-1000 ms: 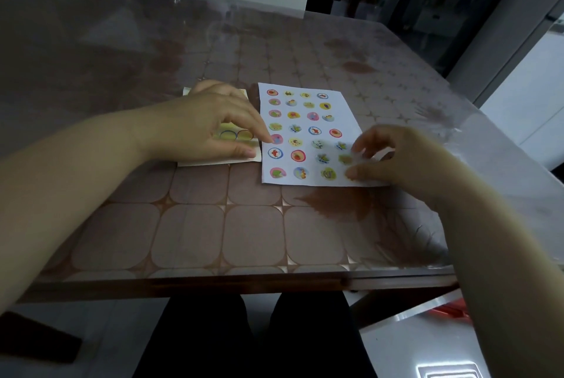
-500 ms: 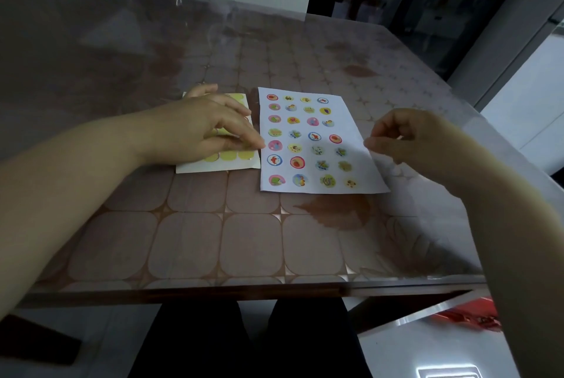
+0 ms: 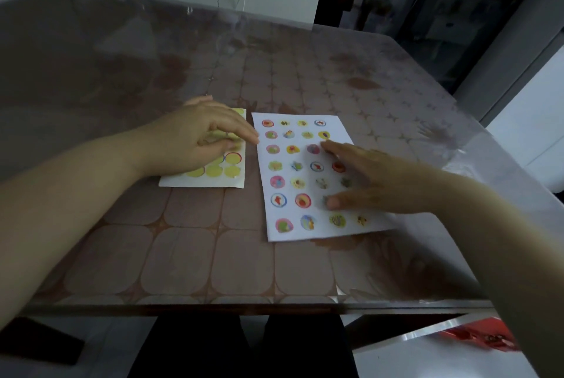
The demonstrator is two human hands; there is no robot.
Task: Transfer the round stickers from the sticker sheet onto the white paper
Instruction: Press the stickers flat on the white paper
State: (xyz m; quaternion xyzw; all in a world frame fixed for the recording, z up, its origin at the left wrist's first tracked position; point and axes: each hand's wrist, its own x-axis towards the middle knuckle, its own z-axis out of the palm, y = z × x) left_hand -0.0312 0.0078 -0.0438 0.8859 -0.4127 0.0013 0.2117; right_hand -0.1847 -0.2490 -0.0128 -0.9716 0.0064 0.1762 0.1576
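Your right hand [image 3: 375, 179] lies spread flat on the white paper [image 3: 322, 229] — round stickers [image 3: 303, 200] already fill most rows. Your left hand [image 3: 195, 142], fingers loosely straight, pins the sticker sheet [image 3: 201, 182] under it — mostly emptied, so little likely remains.

The paper [image 3: 320, 232] is a white upright rectangle lying flat, its far end turned a little to the left. It bears round stickers [image 3: 303, 200] with bright small pictures, set in four columns and seven rows; some on its right side are hidden under the right hand [image 3: 375, 182], which rests flat on it. The sheet [image 3: 201, 182] is smaller and white-edged. It lies flat just left of the paper's far half, with a narrow gap between them. Its near rows show plain yellow rounds [image 3: 213, 170], one with a red and blue rim. Its far part lies under the left hand [image 3: 195, 142].
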